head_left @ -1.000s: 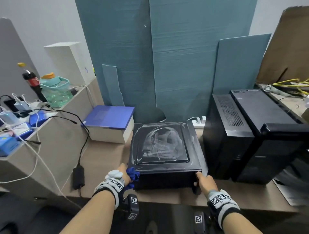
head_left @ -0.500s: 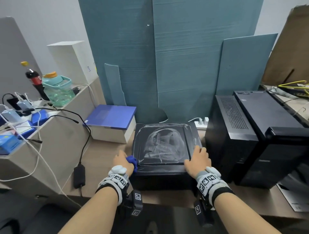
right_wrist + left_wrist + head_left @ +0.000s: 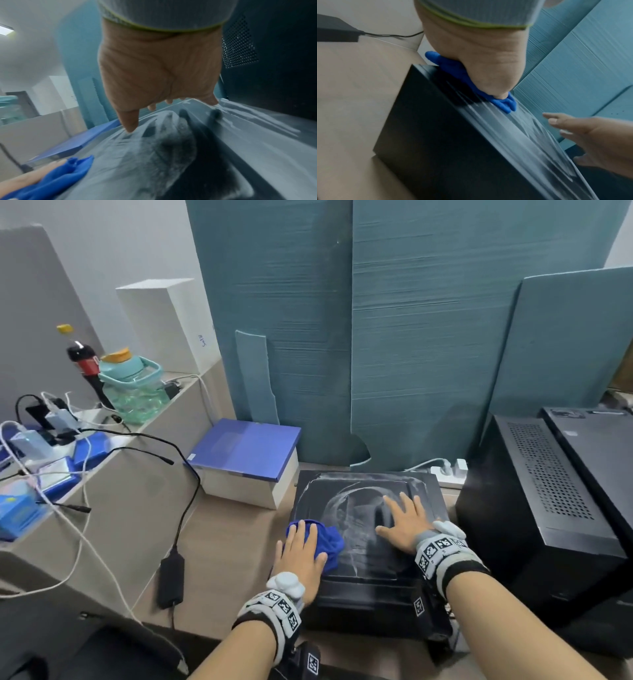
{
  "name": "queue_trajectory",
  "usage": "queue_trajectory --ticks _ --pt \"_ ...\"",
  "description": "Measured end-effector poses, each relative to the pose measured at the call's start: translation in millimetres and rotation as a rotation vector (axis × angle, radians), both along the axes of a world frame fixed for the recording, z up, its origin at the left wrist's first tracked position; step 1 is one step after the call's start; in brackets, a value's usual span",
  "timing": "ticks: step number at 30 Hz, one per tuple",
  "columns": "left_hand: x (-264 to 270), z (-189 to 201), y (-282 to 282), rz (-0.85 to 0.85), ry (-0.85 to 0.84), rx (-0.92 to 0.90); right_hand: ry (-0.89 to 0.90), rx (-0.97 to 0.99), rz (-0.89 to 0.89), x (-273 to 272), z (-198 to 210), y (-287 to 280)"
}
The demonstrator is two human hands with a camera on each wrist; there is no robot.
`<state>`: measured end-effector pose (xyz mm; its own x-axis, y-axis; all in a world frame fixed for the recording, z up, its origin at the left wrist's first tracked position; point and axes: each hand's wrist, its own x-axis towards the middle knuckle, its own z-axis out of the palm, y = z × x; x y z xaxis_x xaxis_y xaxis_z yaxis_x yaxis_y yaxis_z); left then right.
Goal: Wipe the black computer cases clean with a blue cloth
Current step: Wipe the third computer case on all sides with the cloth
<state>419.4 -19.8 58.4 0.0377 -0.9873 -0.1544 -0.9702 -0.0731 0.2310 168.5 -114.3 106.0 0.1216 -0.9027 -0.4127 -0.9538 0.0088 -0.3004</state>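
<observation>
Head view. Black computer case (image 3: 363,587) lying flat near the front edge of the desk (image 3: 226,542), top panel covered in pale dusty smears. Blue cloth (image 3: 330,541) bunched on the panel's left front part. Left hand (image 3: 301,559) flat on the cloth, fingers (image 3: 296,537) straight and close together, pressing. Right hand (image 3: 406,527) flat on the panel to the right of the cloth, fingers (image 3: 407,501) spread. Two upright black cases (image 3: 534,508) just beside it at the desk's right edge, the nearer with a perforated side vent. Blue-lidded box (image 3: 246,448) behind left; white power strip (image 3: 452,470) at the back edge. Raised shelf (image 3: 144,474) on the left carries a red-labelled dark soda bottle (image 3: 84,364), label unreadable, and a green water jug (image 3: 132,386). White box (image 3: 168,323) bears small handwriting, illegible.

Left wrist view. Left hand (image 3: 481,60) bearing on the cloth (image 3: 467,81) at the case's (image 3: 436,142) top edge; its fingers hidden. Right-hand fingers (image 3: 561,121) extended over the panel.

Right wrist view. Right hand (image 3: 157,67) palm down, fingertips (image 3: 130,127) splayed on the smeared panel (image 3: 188,155). Cloth (image 3: 56,178) at lower left under the left hand's fingers (image 3: 34,174).
</observation>
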Motion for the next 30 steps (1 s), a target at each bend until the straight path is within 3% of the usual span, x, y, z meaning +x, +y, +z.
queue_trajectory --ticks 3,7,22,26,30 --pt "1 0 -27 -0.028 -0.008 0.038 0.049 0.099 0.055 -3 -17 -8" --pt "4 3 -69 -0.026 -0.048 0.067 0.058 0.075 0.058 -7 -33 -2" --pt "0 -7 -198 -0.036 -0.177 0.076 0.022 0.092 0.101 -13 -33 -4" --pt "-30 -4 -212 -0.136 -0.177 0.075 -0.117 0.092 0.031 -18 -34 -7" --pt "-73 -5 -224 -0.281 -0.161 0.044 -0.467 0.077 -0.211 -28 -31 -9"
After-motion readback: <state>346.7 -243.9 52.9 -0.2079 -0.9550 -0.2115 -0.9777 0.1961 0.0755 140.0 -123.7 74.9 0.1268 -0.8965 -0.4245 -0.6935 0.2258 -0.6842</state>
